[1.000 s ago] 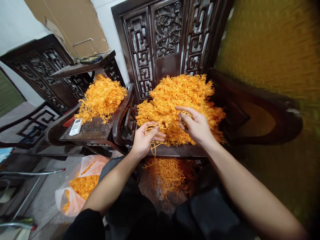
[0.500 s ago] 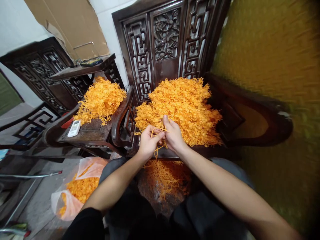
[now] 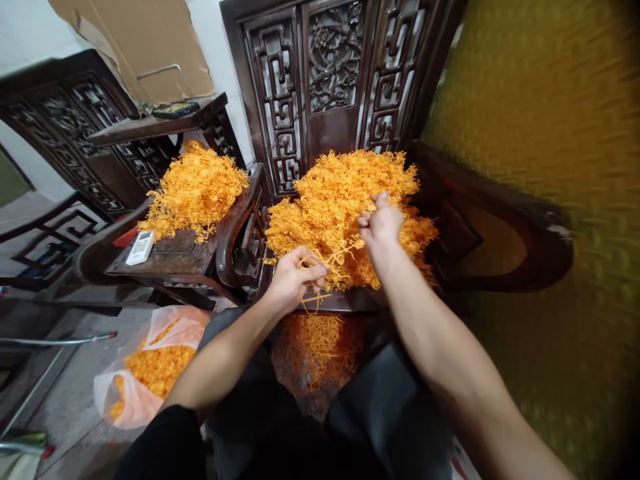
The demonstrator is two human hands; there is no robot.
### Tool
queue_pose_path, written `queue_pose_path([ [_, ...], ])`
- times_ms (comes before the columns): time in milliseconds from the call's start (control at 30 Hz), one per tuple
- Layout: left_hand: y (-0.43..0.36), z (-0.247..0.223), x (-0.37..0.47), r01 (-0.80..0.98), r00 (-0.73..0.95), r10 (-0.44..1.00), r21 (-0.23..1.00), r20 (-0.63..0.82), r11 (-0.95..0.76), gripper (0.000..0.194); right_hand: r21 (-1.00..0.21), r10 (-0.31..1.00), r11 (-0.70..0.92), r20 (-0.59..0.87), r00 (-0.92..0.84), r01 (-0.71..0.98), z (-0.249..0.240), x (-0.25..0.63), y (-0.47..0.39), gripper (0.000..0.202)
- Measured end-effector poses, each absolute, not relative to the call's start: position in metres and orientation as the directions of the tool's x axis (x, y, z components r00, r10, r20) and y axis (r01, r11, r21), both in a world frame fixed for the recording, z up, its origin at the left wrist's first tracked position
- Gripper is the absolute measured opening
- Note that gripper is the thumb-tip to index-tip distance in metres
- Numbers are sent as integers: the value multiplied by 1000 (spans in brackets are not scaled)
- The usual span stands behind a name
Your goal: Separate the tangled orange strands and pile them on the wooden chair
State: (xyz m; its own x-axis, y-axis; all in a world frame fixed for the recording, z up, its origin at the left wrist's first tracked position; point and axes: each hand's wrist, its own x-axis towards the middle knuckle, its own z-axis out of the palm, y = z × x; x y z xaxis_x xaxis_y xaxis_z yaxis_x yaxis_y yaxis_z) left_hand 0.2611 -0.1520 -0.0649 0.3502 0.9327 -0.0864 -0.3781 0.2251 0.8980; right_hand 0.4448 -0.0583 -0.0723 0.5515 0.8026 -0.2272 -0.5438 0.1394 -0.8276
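Observation:
A large heap of bright orange, branching, plastic-looking sprigs (image 3: 345,180) lies on the dark wooden chair seat (image 3: 350,303) before me. My left hand (image 3: 295,277) is closed, thumb against fingers, at the heap's near left edge. It pinches a thin orange branching sprig (image 3: 336,257) that points right, and a loop of it hangs below the fingers. Over the right part of the heap is my right hand (image 3: 383,223), its fingers curled in. What it holds, if anything, is hidden. The sprig's far end comes close to my right wrist; contact cannot be made out.
A smaller orange heap (image 3: 197,190) and a white remote control (image 3: 140,248) sit on the chair to the left. An open plastic bag (image 3: 135,400) of orange pieces stands on the floor. More orange strands (image 3: 320,343) lie between my knees. The carved chair back (image 3: 333,133) rises behind.
My right hand has moved away from the left, up and to the right over the heap. My left hand stays nearly in place, still pinching the orange sprig. The view has shifted slightly.

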Motion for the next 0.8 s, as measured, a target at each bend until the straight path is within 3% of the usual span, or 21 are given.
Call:
queue_pose_path([
  [133, -143, -63, 249, -450, 289, 957, 881, -13, 148, 41, -817, 961, 11, -151, 231, -577, -71, 456, -75, 21],
  [400, -134, -69, 248, -497, 204, 979, 859, -23, 124, 46, -708, 986, -162, -150, -78, -688, -79, 386, -121, 44],
  [567, -138, -66, 251, -528, 186, 982, 840, -32, 127, 41, -731, 986, -163, -144, -83, -662, -77, 368, -123, 49],
  [700, -147, -62, 246, -502, 338, 938, 830, -74, 245, 43, -715, 934, 32, -227, 275, -698, -71, 408, -91, 46],
  [800, -148, -63, 238, -471, 334, 941, 856, -54, 216, 39, -747, 942, 72, -167, 292, -661, -70, 442, -75, 38],
])
